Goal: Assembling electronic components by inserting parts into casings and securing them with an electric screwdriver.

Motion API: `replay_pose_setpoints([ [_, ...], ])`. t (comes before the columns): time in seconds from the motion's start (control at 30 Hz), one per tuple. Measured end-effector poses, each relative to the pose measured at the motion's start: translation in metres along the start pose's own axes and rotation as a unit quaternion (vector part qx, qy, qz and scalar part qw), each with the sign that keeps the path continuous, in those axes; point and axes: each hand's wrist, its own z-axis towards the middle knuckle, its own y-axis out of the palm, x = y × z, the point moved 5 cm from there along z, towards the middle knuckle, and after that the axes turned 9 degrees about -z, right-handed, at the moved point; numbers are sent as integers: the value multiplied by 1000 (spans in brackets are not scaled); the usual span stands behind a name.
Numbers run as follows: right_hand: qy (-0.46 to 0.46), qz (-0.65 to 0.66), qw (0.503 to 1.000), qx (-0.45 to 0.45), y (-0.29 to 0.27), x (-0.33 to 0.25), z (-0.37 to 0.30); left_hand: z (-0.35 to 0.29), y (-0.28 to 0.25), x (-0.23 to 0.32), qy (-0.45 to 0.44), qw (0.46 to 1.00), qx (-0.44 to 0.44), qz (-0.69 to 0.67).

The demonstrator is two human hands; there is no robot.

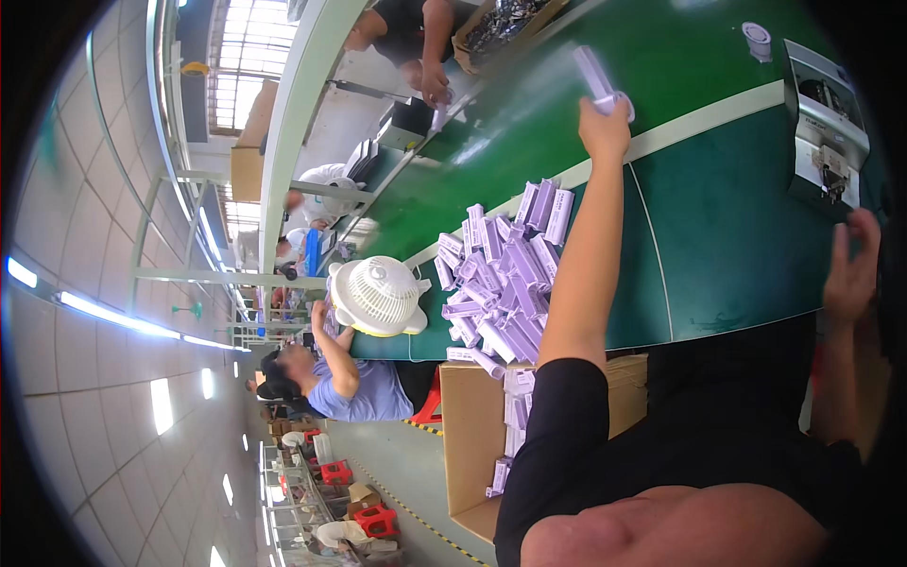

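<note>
Factory stations stretch into the background behind a green worktop (704, 246), where lilac parts (515, 269) lie heaped beside the worker's left arm, with more in a cardboard box (470, 425) just below the edge. The left hand (605, 130) grips a single lilac part (592, 72) near its round flange, out over a glossy green belt (680, 57) beyond a pale rail (709, 121); whether the part touches the belt cannot be told. The right hand (853, 265), apparently empty, has its fingers parted near a grey machine (827, 132). Another lilac piece (756, 41) sits farther along the belt. The step in hand appears to be putting a part onto the belt; the next move likely calls for steadying it on the surface, then a clean release.
</note>
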Motion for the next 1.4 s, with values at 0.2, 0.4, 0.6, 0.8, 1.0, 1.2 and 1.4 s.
replay_pose_setpoints([
  [0.2,-19,25,977,-212,51,-62,-25,32,10,-31,58,995,82,-9],
  [0.4,1,4,970,-245,56,-56,-28,-8,39,-39,140,988,1,58],
  [0.6,21,-6,975,-219,47,-54,-34,-16,75,-38,271,944,-14,186],
  [0.8,-15,9,977,-211,48,-66,-27,-17,51,-53,310,917,33,248],
  [1.0,-17,3,973,-230,53,-69,-24,-12,48,-52,381,895,55,224],
  [1.2,34,-16,969,-244,34,-43,-32,-24,101,-27,283,930,38,232],
  [1.4,7,10,962,-272,66,-50,-34,-11,94,11,298,937,20,184],
])
